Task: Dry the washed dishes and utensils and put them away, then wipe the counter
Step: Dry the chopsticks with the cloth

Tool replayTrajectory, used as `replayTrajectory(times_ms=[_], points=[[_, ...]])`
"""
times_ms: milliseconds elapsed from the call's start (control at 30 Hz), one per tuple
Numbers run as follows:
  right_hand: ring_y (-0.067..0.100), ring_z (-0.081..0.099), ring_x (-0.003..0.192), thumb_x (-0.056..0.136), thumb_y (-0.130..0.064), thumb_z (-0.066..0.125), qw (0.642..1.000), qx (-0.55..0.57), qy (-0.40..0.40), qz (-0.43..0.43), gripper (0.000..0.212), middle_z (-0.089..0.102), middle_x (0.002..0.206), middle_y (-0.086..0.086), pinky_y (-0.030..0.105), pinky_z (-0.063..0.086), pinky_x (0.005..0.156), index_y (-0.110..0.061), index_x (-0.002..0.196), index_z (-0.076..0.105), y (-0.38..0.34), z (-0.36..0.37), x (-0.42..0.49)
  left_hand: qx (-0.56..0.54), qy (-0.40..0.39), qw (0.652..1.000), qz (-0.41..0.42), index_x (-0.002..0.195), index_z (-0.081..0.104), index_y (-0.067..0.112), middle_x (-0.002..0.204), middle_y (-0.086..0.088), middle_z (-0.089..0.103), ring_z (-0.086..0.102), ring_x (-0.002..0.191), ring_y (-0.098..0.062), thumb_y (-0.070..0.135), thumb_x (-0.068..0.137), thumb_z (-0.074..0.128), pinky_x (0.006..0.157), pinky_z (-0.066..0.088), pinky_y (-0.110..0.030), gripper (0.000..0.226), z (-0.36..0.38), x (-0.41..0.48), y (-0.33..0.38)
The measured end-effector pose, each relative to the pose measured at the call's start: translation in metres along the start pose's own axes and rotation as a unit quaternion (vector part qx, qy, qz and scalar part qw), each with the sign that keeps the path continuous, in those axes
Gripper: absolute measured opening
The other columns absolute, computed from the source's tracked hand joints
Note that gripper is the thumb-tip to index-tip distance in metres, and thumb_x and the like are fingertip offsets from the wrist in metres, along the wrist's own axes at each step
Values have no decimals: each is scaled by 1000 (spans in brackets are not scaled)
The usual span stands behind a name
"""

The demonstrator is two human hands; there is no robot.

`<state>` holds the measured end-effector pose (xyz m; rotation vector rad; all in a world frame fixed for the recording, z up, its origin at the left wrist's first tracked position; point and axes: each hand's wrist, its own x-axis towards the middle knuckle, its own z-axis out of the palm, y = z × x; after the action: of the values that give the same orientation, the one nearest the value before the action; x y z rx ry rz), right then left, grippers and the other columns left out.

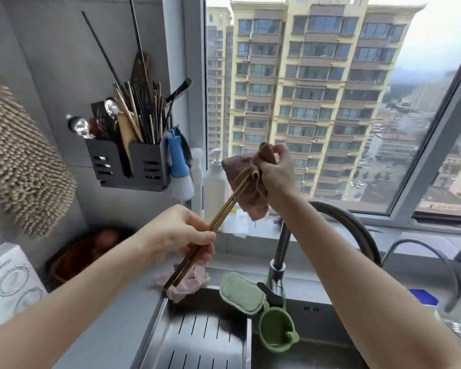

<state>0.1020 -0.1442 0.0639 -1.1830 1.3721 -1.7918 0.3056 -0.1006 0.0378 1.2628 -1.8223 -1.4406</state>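
Gripping chopsticks (pixel 218 217) in left hand (pixel 179 233) — right hand (pixel 274 174) fingers bunch a brown cloth (pixel 248 182) round their tips.

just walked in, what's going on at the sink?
A person is drying a pair of chopsticks above the sink. The left hand grips them near the middle, while the right hand squeezes a brownish-pink cloth around their upper ends. They are not put away yet: the wall-mounted utensil holder, which has other chopsticks and spoons in it, hangs up to the left.
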Motion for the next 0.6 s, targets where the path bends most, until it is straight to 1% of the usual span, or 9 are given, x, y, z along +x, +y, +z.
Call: replayTrajectory(times_ms=[67, 133, 167, 233, 333, 400, 467, 533, 600], points=[[23, 59, 77, 86, -2, 62, 998, -21, 46, -41, 22, 56, 81, 3, 41, 54, 75, -19, 87, 49, -10, 9, 15, -8, 61, 997, 38, 81, 69, -7, 70, -19, 69, 67, 61, -25, 0, 85, 64, 59, 58, -30, 10, -27, 1, 2], [23, 58, 82, 85, 0, 61, 994, -47, 51, -81, 30, 57, 84, 2, 40, 53, 78, -27, 83, 49, -19, 18, 22, -88, 173, 976, 101, 78, 69, 2, 68, -11, 71, 68, 64, -21, 0, 83, 65, 65, 59, -29, 6, -60, 9, 4], [21, 59, 81, 85, 2, 60, 993, -61, 35, -100, 31, 57, 84, 2, 37, 54, 76, -28, 83, 50, -20, 22, 23, -138, 231, 954, 135, 79, 68, 5, 65, -4, 71, 67, 64, -16, 1, 82, 64, 68, 59, -28, 7, -75, 17, 8], [13, 60, 72, 85, 3, 60, 989, -86, -4, -120, 26, 58, 81, -1, 26, 53, 64, -22, 88, 52, -15, 33, 20, -211, 320, 905, 185, 86, 67, 6, 63, 3, 70, 65, 64, -7, 2, 84, 63, 75, 56, -26, 6, -102, 39, 19], [-2, 60, 60, 86, 1, 61, 986, -113, -49, -111, 22, 59, 77, -6, 19, 46, 58, -20, 92, 55, -1, 51, 15, -269, 405, 848, 214, 106, 66, -1, 78, 2, 67, 61, 76, -11, 5, 84, 65, 87, 52, -29, 23, -126, 72, 41], [4, 62, 63, 86, 3, 60, 984, -118, -73, -109, 26, 61, 78, 0, 19, 48, 58, -23, 87, 55, 8, 57, 16, -257, 459, 821, 224, 108, 68, -1, 79, 3, 67, 61, 78, -14, 11, 83, 69, 84, 52, -25, 27, -137, 91, 52], [2, 61, 60, 87, 4, 58, 982, -126, -93, -106, 23, 61, 78, 3, 13, 48, 54, -18, 88, 55, 12, 61, 16, -184, 518, 805, 222, 107, 70, 3, 82, 5, 68, 61, 76, -10, 18, 83, 70, 73, 51, -15, 29, -148, 106, 61], [0, 58, 63, 87, 5, 58, 980, -133, -103, -109, 18, 60, 78, -1, 6, 43, 52, -12, 92, 55, 14, 63, 17, -144, 543, 799, 216, 105, 72, 6, 87, 0, 71, 61, 72, -8, 21, 82, 71, 68, 52, -17, 27, -156, 117, 63], [1, 56, 68, 86, 5, 60, 978, -139, -102, -118, 20, 60, 78, -5, 4, 42, 55, -14, 92, 55, 16, 64, 18, -85, 562, 800, 192, 101, 73, 5, 86, -6, 73, 58, 69, -10, 21, 84, 69, 59, 45, -19, 24, -159, 126, 60]])
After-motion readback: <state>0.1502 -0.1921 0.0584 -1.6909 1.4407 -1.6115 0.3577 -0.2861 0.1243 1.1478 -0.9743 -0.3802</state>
